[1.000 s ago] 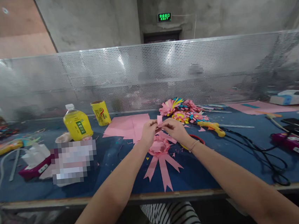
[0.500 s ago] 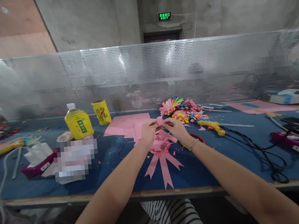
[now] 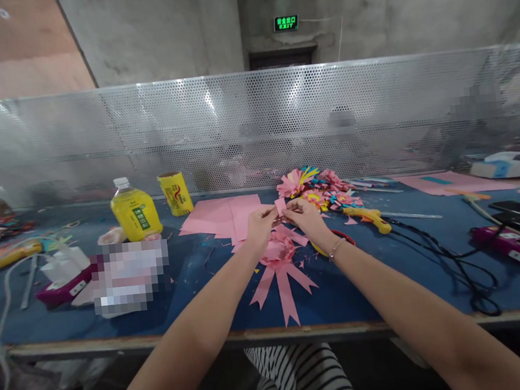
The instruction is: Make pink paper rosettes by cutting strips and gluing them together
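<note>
Between my two hands is a small folded strip of pink paper (image 3: 280, 207). My left hand (image 3: 261, 224) pinches its left side, and my right hand (image 3: 305, 217) pinches the right side. Just below them on the blue table lies a pink paper rosette (image 3: 278, 251), with several notched paper tails (image 3: 287, 296) spread toward me. Part of the rosette's upper edge is hidden by my hands. Flat pink paper sheets (image 3: 220, 217) lie behind my left hand. Scissors with red and yellow handles (image 3: 344, 239) are partly covered by my right wrist.
Colourful paper flowers (image 3: 319, 189) are heaped behind my right hand. A yellow glue gun (image 3: 372, 218) with a black cable lies to the right, near a purple power strip (image 3: 516, 253). On the left stand a bottle of yellow liquid (image 3: 135, 212) and a yellow roll (image 3: 176, 195). Perforated metal screens the back.
The pink strip has turned slightly between my fingers, and both hands still pinch it. The view has shifted a little; the rosette lies as before.
</note>
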Tool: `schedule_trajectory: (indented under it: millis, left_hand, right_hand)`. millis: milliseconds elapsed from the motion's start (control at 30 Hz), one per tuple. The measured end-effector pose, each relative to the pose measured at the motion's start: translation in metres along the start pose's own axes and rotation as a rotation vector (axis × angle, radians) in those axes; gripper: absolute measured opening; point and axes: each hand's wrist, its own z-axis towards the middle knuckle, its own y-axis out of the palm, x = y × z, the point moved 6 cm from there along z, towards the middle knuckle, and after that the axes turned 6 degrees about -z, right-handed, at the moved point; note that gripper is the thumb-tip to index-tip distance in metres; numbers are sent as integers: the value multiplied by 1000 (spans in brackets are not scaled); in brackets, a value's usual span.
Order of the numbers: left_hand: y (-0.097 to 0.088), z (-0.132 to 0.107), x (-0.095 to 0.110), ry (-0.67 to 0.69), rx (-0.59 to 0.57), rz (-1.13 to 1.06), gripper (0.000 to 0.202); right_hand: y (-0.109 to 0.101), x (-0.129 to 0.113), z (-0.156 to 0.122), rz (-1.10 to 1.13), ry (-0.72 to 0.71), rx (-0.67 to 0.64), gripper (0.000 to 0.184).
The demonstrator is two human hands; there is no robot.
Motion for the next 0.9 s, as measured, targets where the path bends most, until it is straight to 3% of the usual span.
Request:
schedule_trajectory:
  millis: [533,900]
  left_hand:
    - [2,1,0,25,-4,61,12]
    - [0,0,4,96,26,108,11]
  right_hand:
    - [3,6,-3,211,111,-31,25]
    - [5,1,-6,317,134,-44,17]
